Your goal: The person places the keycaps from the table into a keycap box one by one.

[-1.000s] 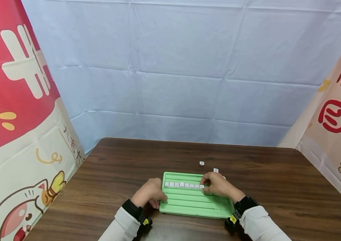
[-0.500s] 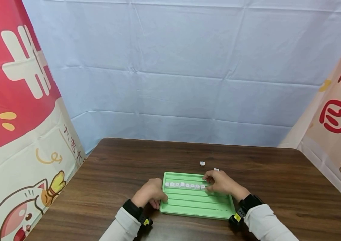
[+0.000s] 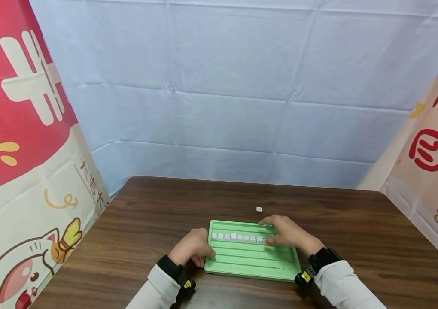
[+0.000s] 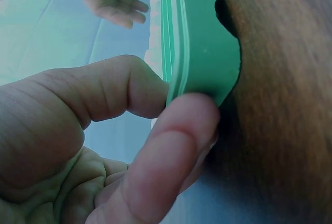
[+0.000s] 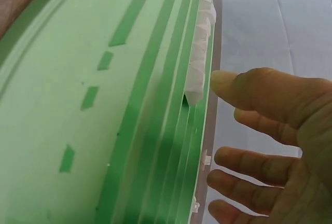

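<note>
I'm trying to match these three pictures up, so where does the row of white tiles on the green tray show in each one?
Head: row of white tiles in the green tray, centre.
Left wrist: pale, blurred strip beyond the tray's edge.
Right wrist: top right, near the thumb.
Shared landmark: the green tray.

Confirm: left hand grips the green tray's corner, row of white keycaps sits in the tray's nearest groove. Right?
Not quite. The left hand does grip the green tray corner, but the white keycaps sit in a far groove, near the back edge. The head view shows it.

Open counter all round the tray

Bare counter (image 3: 358, 240) at 3 and 9 o'clock; a lone white tile (image 3: 259, 209) at 12 o'clock beyond the green tray (image 3: 250, 262).
</note>
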{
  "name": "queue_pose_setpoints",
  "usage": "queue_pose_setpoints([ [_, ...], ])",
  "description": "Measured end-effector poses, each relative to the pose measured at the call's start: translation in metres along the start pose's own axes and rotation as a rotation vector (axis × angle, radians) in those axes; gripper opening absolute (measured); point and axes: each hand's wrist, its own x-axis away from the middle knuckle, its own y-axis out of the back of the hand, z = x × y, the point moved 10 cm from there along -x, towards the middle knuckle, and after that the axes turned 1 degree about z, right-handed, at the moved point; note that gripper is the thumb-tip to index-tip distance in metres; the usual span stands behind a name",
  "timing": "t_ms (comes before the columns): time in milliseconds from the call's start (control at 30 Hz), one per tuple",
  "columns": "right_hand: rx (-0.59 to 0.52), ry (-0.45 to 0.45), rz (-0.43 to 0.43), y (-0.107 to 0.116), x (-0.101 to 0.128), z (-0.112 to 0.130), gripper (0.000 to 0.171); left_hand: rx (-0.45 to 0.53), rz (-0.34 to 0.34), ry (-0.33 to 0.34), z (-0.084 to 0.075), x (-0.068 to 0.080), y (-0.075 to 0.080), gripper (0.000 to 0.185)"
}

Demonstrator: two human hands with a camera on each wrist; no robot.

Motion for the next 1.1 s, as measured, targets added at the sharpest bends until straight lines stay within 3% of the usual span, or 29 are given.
queue_pose_setpoints([
  [400,0.028,-0.020,-0.011,0.005,0.002,0.001,0.043,-0.006,0.005,-0.009,-0.001,0.001,0.000,0.020],
  [567,0.009,-0.062,-0.031,0.009,0.002,-0.005,0.040,-0.013,-0.002,-0.018,-0.002,0.001,0.000,0.020],
  [1100,0.030,-0.076,-0.089,0.018,-0.006,-0.031,0.029,-0.010,-0.004,-0.012,-0.001,0.002,0.001,0.019],
])
